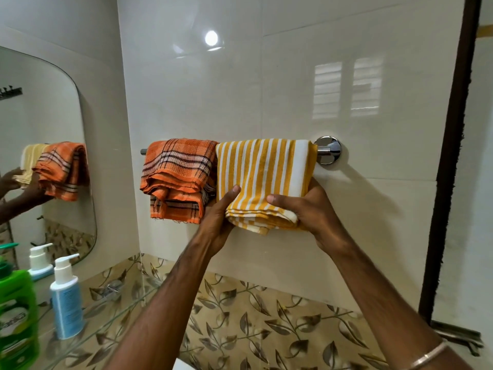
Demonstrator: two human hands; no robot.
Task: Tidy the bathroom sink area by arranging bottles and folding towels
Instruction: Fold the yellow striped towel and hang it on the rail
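Nearest us, left of the towel rail (326, 150), a green bottle (16, 316) and blue pump bottle (66, 303) stand on the glass shelf (112, 313). Our left hand (217, 217) and right hand (313, 209), each grip closed, pinch the yellow striped towel (264, 177) draped over the rail, touching the orange plaid towel (178, 174).

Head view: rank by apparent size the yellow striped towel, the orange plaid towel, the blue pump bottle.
1-2. Yellow striped towel and orange plaid towel: alike, unranked.
3. Blue pump bottle: smallest, despite being nearer the camera.
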